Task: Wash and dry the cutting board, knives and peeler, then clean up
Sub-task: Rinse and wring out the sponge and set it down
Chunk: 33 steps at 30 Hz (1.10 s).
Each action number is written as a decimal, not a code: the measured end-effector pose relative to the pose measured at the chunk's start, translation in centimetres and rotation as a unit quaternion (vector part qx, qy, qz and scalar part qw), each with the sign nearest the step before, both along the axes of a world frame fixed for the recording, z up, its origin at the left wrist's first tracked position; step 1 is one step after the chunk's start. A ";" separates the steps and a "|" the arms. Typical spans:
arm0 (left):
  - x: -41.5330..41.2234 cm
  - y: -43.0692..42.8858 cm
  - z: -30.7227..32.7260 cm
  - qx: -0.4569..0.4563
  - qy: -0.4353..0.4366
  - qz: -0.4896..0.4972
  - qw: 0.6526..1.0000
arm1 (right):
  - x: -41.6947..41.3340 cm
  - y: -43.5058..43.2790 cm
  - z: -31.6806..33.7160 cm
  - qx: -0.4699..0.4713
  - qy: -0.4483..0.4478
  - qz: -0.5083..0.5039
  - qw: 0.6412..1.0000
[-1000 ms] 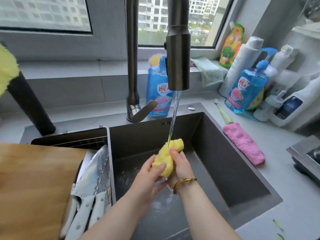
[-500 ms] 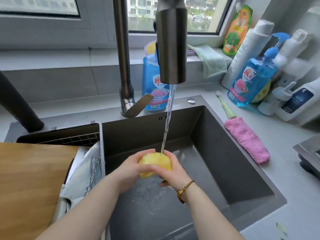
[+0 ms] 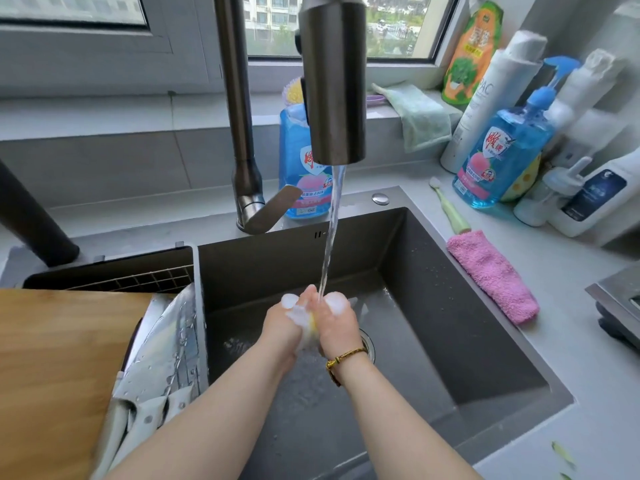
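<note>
Hands: left hand (image 3: 281, 325) and right hand (image 3: 335, 323) squeeze a foamy yellow sponge (image 3: 313, 323).
Blocking: grey metal faucet head (image 3: 332, 81) half-hides blue soap pouch (image 3: 294, 143).

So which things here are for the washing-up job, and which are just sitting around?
For the job:
left hand and right hand squeezing the foamy yellow sponge under the running tap; cutting board; wet knives; sink.

Just lying about for now:
pink cloth; green cloth; blue pump bottle; tall white bottle; green brush.
</note>
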<state>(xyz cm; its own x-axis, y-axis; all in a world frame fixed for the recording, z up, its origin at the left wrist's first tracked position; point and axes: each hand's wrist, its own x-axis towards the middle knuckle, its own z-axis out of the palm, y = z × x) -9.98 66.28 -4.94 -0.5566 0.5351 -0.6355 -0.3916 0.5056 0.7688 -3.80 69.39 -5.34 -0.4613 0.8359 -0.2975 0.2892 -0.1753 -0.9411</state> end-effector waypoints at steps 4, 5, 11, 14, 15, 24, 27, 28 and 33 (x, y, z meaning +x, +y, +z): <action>0.3 0.6 -0.9 0.017 0.032 0.004 0.999 | 0.6 0.5 -0.4 -0.020 -0.037 -0.034 0.999; 0.3 0.8 -0.8 0.009 0.055 0.004 0.998 | 0.6 0.5 -0.5 -0.044 -0.046 -0.047 0.997; 0.3 0.7 0.3 -0.017 0.113 -0.055 0.992 | 1.6 0.8 0.3 -0.270 0.038 -0.108 0.956; 1.1 -0.6 0.0 0.028 0.194 -0.129 0.972 | 1.8 0.2 0.1 -0.207 0.053 -0.041 0.976; 1.4 -1.0 0.0 0.044 0.206 -0.126 0.969 | 1.7 -0.2 0.1 -0.191 0.063 -0.028 0.979; 0.9 -1.9 0.9 0.065 0.280 -0.109 0.951 | 0.5 -0.1 1.3 -0.098 0.019 -0.028 0.995; 0.5 -1.5 0.9 0.068 0.231 -0.121 0.963 | 0.4 0.3 1.1 -0.113 0.008 -0.058 0.992; 0.3 -1.3 0.8 0.065 0.209 -0.120 0.968 | 0.4 0.3 1.1 -0.120 0.015 -0.058 0.991; 0.0 -0.8 0.9 0.041 0.057 -0.042 0.997 | 0.4 0.2 1.6 -0.166 -0.007 -0.021 0.986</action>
